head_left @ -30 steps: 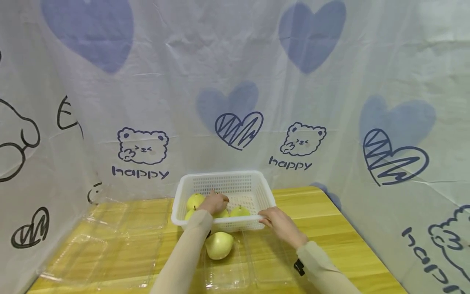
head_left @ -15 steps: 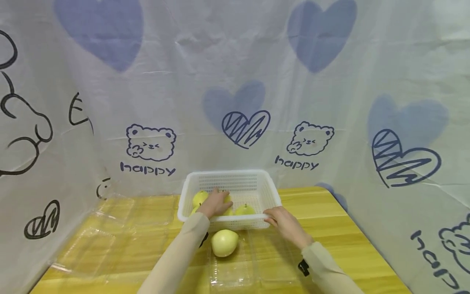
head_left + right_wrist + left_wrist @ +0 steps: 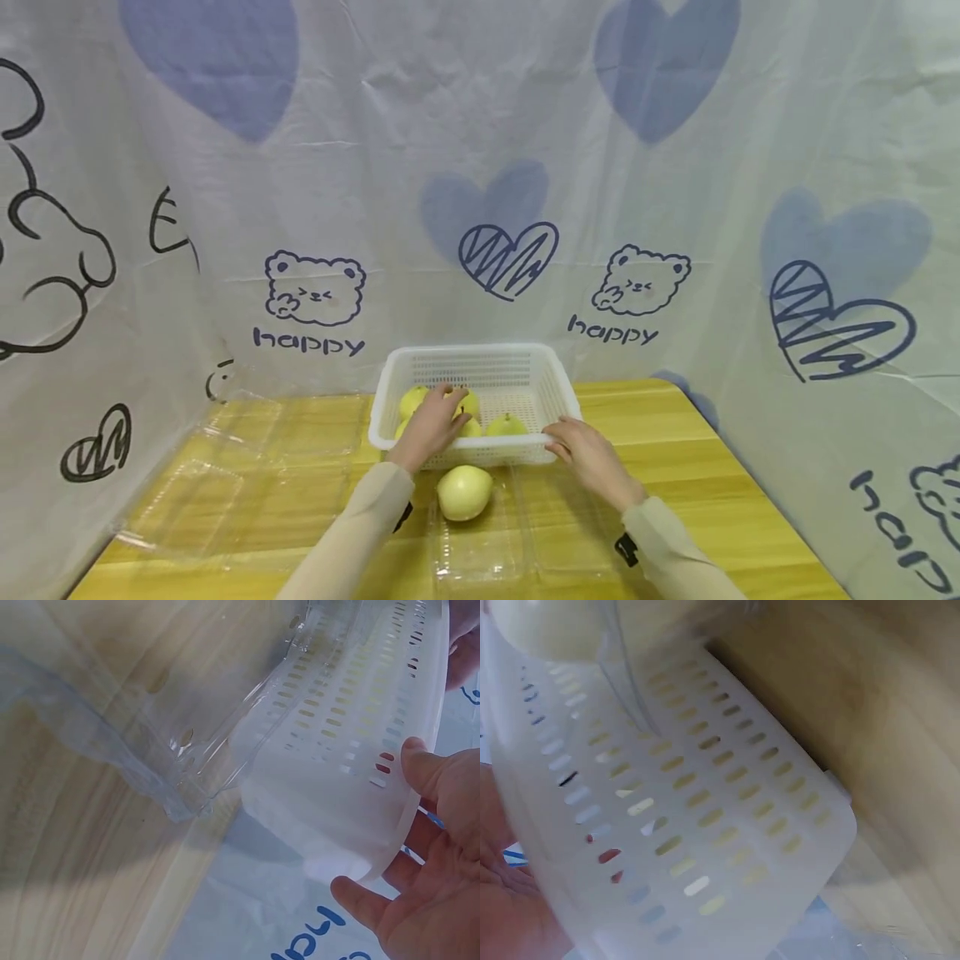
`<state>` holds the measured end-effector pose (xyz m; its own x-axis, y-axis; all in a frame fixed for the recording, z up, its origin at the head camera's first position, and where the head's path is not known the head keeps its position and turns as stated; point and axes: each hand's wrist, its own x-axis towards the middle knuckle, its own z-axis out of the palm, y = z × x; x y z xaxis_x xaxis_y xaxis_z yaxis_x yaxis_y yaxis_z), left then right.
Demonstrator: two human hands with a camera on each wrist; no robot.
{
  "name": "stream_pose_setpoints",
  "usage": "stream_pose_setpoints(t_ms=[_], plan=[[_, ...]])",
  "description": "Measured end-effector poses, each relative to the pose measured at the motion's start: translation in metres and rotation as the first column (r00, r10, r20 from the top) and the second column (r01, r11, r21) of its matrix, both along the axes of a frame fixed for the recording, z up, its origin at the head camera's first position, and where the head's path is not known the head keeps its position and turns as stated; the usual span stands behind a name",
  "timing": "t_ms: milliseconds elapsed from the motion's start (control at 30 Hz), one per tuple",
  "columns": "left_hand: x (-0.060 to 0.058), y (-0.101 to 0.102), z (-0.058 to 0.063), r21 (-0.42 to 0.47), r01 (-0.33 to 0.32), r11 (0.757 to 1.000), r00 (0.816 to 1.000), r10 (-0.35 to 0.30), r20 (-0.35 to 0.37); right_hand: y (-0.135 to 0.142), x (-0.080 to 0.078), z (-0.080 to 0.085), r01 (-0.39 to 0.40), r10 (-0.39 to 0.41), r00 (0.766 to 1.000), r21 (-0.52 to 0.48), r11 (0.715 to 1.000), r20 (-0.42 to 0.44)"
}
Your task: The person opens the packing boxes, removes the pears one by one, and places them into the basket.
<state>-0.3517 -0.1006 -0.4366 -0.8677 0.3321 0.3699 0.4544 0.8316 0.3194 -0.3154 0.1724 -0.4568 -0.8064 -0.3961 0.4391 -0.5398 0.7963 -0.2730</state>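
A white perforated plastic basket (image 3: 476, 354) with several yellow-green pears stands at the back of the table. My left hand (image 3: 431, 427) reaches over its front rim, loosely bent fingers over the pears at the left; the fingertips are right at a pear (image 3: 468, 403). Its palm (image 3: 510, 900) shows beyond the basket wall. My right hand (image 3: 588, 457) holds the basket's front right corner, thumb (image 3: 420, 766) outside the wall and other fingers behind the rim. Another pear (image 3: 507, 424) lies apart inside. In front, one pear (image 3: 464, 493) sits in a clear plastic container (image 3: 480, 554).
More clear plastic containers lie on the wooden table (image 3: 645, 417): one container (image 3: 566, 542) to the right, others such as the container (image 3: 180, 508) at the left. A white curtain (image 3: 405, 108) with hearts and bears surrounds the table at back and sides.
My left hand has shifted slightly left and opened its fingers over the pears, uncovering more of them. The right hand keeps its hold on the basket rim. The head view has turned slightly left.
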Motion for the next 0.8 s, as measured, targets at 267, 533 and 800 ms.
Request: stream_pose_setpoints(t_ms=[267,533,800], plan=[[0.017,-0.006,-0.008,0.023,0.047,0.999,0.983,-0.042,-0.177,0.0,0.001,0.001,0.005,-0.004,0.999,0.037,0.999,-0.038],[0.026,-0.018,-0.022,0.099,-0.039,0.994,0.941,0.07,-0.33,-0.004,0.005,0.001,0.033,-0.026,0.998,0.103,0.994,-0.064],[0.034,-0.027,-0.025,0.154,-0.124,0.98,0.928,0.17,-0.33,-0.013,0.006,0.002,0.099,-0.098,0.995,0.048,0.994,-0.036]])
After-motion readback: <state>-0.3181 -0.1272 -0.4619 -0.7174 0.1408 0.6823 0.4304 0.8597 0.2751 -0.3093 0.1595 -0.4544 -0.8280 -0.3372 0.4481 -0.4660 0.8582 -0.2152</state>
